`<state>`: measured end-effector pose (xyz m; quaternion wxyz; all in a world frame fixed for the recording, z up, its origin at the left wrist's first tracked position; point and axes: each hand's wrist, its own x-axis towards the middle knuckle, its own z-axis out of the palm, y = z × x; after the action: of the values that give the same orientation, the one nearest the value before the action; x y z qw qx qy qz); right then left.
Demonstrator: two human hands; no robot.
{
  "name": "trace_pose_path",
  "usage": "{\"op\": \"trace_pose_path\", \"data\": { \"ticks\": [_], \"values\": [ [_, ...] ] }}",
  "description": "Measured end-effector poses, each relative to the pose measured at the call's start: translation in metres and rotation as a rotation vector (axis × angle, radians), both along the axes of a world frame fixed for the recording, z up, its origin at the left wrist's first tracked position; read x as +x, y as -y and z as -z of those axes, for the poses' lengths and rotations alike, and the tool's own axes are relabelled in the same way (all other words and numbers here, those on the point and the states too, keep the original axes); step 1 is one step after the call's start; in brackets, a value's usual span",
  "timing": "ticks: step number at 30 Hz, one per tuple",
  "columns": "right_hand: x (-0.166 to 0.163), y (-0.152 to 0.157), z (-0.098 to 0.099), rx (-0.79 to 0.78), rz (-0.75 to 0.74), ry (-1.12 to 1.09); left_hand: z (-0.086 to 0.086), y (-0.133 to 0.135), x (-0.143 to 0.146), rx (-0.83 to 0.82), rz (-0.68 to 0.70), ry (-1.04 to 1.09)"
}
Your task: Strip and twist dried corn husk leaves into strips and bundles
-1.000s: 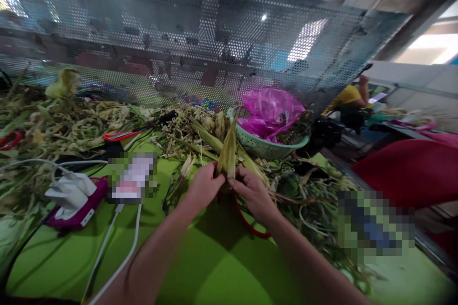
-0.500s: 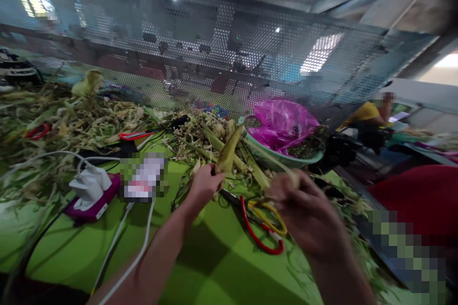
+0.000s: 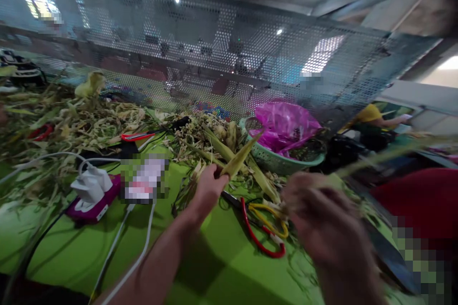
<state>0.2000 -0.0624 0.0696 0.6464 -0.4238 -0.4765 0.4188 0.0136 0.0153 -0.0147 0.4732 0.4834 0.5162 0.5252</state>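
Observation:
My left hand [image 3: 209, 188] is closed, pinching the base of a yellow-green corn husk [image 3: 240, 157] whose pointed tip slants up and right. To the right my right hand [image 3: 318, 214], smeared by motion, has its fingers curled together. A long, blurred pale-green husk strip [image 3: 379, 155] runs out from behind it towards the right and seems to be held in it. Between the hands, scissors [image 3: 263, 228] with one red and one yellow handle lie on the green table [image 3: 203, 267]. More long husks [image 3: 263, 181] lie just beyond the hands.
A green basket [image 3: 286, 164] with a purple plastic bag [image 3: 286, 124] stands behind. Heaped dry husks [image 3: 89, 124], red-handled cutters [image 3: 138, 137], a phone [image 3: 145, 178] and a purple power strip [image 3: 95, 205] with white cables are at left. A perforated metal screen [image 3: 200, 52] rises behind. Someone in yellow [image 3: 370, 113] sits far right.
My right hand has moved right and slightly down, its strip now swinging out to the right. The husk in my left hand has tilted further right.

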Motion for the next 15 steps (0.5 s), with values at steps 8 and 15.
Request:
{"op": "trace_pose_path", "data": {
  "ticks": [8, 15],
  "values": [
    [-0.056, -0.030, 0.056, -0.184, -0.103, 0.111, -0.008, 0.016, 0.013, 0.065, 0.060, 0.166],
    [-0.048, -0.041, 0.069, -0.060, 0.051, 0.251, -0.004, 0.020, 0.016, 0.067, 0.114, 0.206]
  ]
}}
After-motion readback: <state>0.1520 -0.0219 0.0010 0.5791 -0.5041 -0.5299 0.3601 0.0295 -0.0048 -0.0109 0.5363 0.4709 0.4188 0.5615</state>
